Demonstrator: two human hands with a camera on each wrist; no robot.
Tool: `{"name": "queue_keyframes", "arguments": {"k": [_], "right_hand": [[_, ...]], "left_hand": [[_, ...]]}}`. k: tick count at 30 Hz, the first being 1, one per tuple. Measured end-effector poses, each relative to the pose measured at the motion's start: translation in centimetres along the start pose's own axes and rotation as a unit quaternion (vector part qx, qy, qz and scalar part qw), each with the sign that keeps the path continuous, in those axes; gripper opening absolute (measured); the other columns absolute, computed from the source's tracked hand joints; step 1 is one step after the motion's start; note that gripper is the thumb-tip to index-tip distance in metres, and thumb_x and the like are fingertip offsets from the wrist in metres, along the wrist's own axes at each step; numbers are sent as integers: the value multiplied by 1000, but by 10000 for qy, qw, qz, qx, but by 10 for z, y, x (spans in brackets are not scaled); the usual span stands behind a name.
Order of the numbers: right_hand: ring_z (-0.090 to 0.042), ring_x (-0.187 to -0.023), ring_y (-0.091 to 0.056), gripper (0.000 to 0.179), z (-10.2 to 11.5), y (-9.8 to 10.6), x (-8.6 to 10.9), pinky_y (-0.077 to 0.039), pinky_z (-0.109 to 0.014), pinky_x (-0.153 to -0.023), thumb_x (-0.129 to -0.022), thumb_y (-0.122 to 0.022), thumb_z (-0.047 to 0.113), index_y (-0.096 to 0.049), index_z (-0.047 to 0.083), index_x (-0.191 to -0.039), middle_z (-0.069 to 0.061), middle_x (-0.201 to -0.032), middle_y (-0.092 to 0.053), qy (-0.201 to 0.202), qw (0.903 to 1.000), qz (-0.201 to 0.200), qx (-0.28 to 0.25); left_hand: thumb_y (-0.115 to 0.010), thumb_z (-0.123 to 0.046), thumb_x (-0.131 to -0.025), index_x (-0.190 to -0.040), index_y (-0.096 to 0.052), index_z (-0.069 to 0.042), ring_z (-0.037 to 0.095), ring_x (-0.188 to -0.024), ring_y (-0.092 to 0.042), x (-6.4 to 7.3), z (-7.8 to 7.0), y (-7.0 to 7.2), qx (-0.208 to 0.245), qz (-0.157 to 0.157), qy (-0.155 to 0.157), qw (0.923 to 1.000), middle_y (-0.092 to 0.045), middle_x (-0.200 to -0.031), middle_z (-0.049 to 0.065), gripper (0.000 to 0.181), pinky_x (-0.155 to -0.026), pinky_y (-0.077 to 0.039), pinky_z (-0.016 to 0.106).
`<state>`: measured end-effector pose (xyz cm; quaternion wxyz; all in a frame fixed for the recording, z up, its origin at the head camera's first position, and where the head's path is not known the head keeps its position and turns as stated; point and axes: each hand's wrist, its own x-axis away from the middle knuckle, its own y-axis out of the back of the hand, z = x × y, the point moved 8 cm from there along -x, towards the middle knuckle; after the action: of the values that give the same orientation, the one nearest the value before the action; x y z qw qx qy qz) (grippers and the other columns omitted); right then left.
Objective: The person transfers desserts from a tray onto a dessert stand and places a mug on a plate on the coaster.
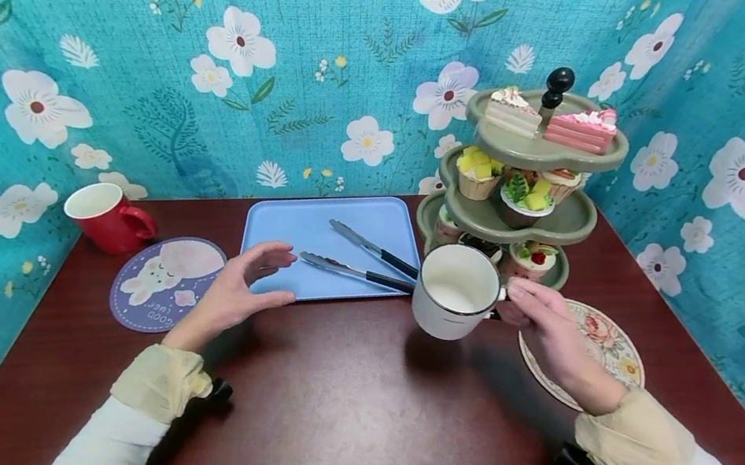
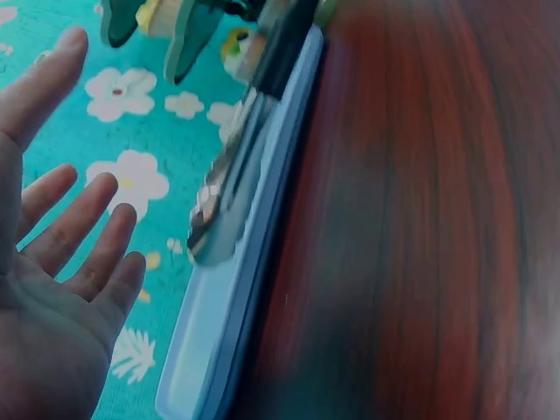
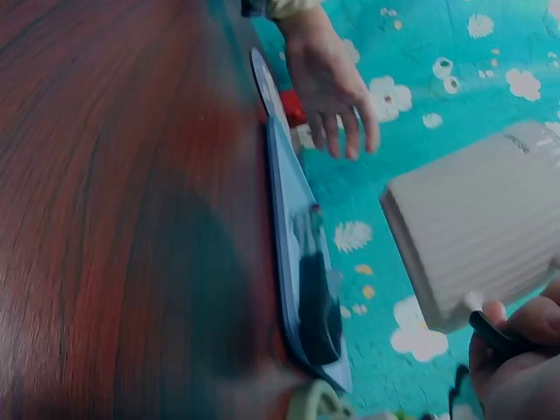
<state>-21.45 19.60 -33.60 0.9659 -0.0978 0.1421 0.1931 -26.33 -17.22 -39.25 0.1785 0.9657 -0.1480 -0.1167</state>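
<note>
A white mug [image 1: 448, 324] with a dark rim is held off the table by my right hand [image 1: 554, 337], whose fingers pinch its handle. The right wrist view shows the mug's pale side [image 3: 477, 223] and the fingers at the dark-edged handle [image 3: 499, 337]. My left hand [image 1: 239, 289] hovers by the front left corner of the blue tray [image 1: 288, 225], fingers spread and palm bare in the left wrist view. On the tray lie metal tongs [image 1: 390, 281] with black handles, their handle ends partly behind the mug.
A red mug [image 1: 112, 224] stands at the left beside a purple bunny placemat [image 1: 168, 283]. Behind the white mug rises a three-tier green stand [image 1: 533, 156] bearing cake slices and cupcakes. Partly under my right hand is a round floral mat [image 1: 613, 350]. Flowered blue cloth hangs behind.
</note>
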Motion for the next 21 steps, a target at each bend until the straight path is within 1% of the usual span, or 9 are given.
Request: {"name": "queue_keyframes", "arguments": {"k": [3, 5, 7, 10, 14, 17, 21], "right_hand": [[-22, -61, -20, 35, 9, 8, 6, -21, -35, -64, -106, -26, 0, -29, 4, -72, -7, -69, -20, 160, 9997, 103, -139], [-22, -62, -21, 35, 14, 14, 11, -22, -35, -67, -106, -24, -1, -30, 4, -72, -6, -69, -20, 164, 9995, 218, -169], [-21, -62, -22, 36, 18, 20, 15, -22, -35, -68, -105, -23, -2, -31, 5, -72, -6, -68, -21, 152, 9991, 297, -255], [-21, -62, -21, 37, 22, 32, 22, -22, -34, -68, -105, -21, -2, -33, 7, -72, -5, -68, -22, 79, 9993, 310, -212], [-21, -61, -18, 38, 26, 50, 31, -20, -31, -63, -104, -16, -5, -29, 7, -71, -4, -69, -20, 219, 9995, 189, -152], [-20, -60, -17, 37, 28, 63, 37, -19, -30, -60, -102, -12, -9, -27, 6, -71, -4, -70, -20, 409, 9979, 227, -448], [-19, -59, -18, 37, 29, 80, 44, -20, -30, -60, -101, -7, -11, -26, 3, -72, -5, -70, -20, 618, 9941, 296, -841]], "left_hand": [[-77, -13, -86, -138, -53, -20, 34, -127, -55, 3, 4, 7, -417, -59, 75, 9991, -62, -134, 17, 58, -113, -39, 46], [-76, -16, -87, -136, -55, -16, 32, -125, -58, 4, 7, 10, -698, -64, 100, 9975, -64, -132, 16, 53, -111, -41, 49], [-75, -20, -88, -134, -58, -13, 30, -123, -60, 6, 10, 13, -1052, -61, 139, 9943, -66, -129, 15, 50, -109, -43, 51], [-74, -21, -89, -129, -63, -8, 28, -118, -63, 8, 14, 16, -1564, -19, 103, 9876, -69, -124, 12, 44, -105, -46, 52], [-73, -16, -89, -118, -71, -7, 27, -111, -66, 10, 17, 17, -2098, 42, -69, 9777, -73, -115, 10, 31, -99, -50, 50], [-72, -12, -90, -112, -75, -8, 26, -104, -68, 11, 19, 17, -2474, 138, -200, 9686, -74, -108, 9, 23, -95, -52, 49], [-71, -7, -89, -106, -77, -10, 25, -98, -69, 11, 21, 15, -2831, 280, -313, 9582, -75, -102, 7, 18, -91, -54, 48]]}}
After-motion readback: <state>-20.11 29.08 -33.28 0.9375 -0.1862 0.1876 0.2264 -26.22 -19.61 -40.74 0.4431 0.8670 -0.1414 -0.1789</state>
